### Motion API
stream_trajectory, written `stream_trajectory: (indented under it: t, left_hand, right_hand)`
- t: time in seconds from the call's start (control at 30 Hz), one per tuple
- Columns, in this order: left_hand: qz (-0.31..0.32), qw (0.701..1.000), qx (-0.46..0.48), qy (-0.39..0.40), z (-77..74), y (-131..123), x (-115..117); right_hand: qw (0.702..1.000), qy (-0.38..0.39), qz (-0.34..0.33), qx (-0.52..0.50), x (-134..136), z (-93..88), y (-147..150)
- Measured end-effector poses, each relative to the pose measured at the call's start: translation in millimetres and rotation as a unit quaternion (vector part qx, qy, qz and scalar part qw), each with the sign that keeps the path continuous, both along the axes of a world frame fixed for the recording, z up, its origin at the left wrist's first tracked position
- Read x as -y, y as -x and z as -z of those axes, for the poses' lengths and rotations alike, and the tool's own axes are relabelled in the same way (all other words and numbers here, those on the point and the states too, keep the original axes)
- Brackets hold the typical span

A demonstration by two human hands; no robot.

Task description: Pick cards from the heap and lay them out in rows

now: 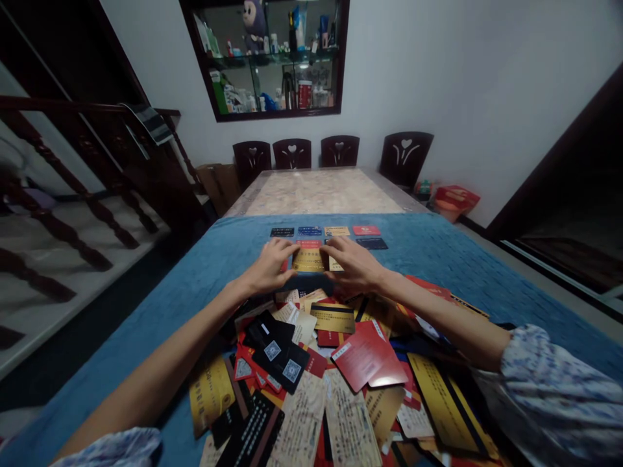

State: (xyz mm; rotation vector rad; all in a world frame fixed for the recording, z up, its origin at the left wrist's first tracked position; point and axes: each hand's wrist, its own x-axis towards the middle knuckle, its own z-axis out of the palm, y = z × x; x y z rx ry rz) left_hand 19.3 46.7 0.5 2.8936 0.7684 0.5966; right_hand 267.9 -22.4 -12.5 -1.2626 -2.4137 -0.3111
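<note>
A gold card is held between my two hands, just above the blue cloth. My left hand pinches its left edge, and my right hand grips the right edge. Beyond it lie rows of cards: a black card, a blue card, a beige card, a red card and a dark card. Other cards of the nearer rows are partly hidden by my hands. Close to me spreads a loose heap with black QR-code cards, red cards and gold cards.
The blue cloth covers the near part of a long table with a pale marbled far end. Dark chairs stand behind it. A wooden railing is at left, and a red bag sits on the floor at right.
</note>
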Motion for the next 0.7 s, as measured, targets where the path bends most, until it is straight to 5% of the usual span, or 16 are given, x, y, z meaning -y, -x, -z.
stream_trajectory:
  t: [0.7]
  left_hand:
    - [-0.128, 0.968, -0.194, 0.099, 16.2, -23.1, -26.8]
  right_hand:
    - [0.976, 0.177, 0.082, 0.098, -36.2, 6.8, 11.6]
